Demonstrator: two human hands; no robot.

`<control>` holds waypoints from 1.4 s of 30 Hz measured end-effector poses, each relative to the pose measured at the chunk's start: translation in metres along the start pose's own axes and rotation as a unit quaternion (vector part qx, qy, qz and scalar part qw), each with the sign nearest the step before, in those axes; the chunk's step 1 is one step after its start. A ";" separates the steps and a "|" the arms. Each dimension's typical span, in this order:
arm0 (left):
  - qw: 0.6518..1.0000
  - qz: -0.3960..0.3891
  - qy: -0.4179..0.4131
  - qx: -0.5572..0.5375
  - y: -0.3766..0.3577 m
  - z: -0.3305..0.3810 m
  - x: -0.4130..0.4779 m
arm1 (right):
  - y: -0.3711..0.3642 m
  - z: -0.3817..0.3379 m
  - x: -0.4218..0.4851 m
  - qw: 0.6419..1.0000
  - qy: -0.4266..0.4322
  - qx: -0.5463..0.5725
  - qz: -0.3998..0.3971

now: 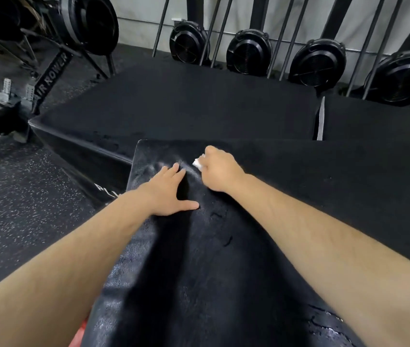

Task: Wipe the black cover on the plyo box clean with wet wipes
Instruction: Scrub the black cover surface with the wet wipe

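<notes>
At the bottom edge a small red patch (78, 331) shows beside the near left corner of the black cover (199, 271); what it is cannot be told. The cover runs from that edge up the middle of the view to a rounded far corner, and both bare forearms reach out over it. Its surface is shiny and creased, with cracked, flaking spots (324, 321) at the near right.

The left hand (169, 194) lies flat on the cover near its left edge, fingers straight and the thumb spread wide to the right, holding nothing. Just beyond it and to the right, the right hand (219, 171) is curled into a fist round a white wet wipe (197, 163), with a small fold of the wipe sticking out on the left side of the fist, down at the cover.

Beyond the cover's far corner sits a lower black box (174, 103), wider and matte, with white letters (106, 191) partly hidden on its side. Speckled rubber floor (23, 209) lies to the left. A second black block (374, 121) stands just beside the lower box on the right, a narrow gap between them.

Farther left, a rowing machine (51, 76) marked "IR ROWER" stands on the floor. Along the grey wall (144, 11), 4 round black fan housings (247, 52) lean in a row behind slanted bars
</notes>
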State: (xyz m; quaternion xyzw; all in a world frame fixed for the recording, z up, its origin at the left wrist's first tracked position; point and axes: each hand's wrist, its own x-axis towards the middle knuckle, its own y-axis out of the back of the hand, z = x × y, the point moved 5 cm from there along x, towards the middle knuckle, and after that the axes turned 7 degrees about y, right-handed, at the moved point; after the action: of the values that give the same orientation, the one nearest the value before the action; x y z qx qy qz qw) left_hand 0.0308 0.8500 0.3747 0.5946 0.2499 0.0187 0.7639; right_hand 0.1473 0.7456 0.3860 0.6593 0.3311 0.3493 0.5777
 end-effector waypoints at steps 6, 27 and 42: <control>0.999 -0.008 0.018 0.030 -0.002 0.000 0.006 | 0.010 0.033 -0.002 0.994 -0.100 -0.010 0.035; 0.998 -0.001 0.032 0.052 0.000 0.010 -0.002 | 0.015 -0.004 -0.071 0.996 -0.035 -0.017 0.074; 0.999 0.026 -0.011 0.016 -0.034 0.014 -0.065 | 0.012 -0.039 -0.109 0.997 0.050 -0.063 0.006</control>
State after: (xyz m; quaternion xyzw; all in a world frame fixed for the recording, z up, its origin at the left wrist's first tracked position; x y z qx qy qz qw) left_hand -0.0296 0.8060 0.3693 0.6130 0.2260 0.0283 0.7565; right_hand 0.0560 0.6735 0.3928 0.6052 0.3328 0.4058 0.5986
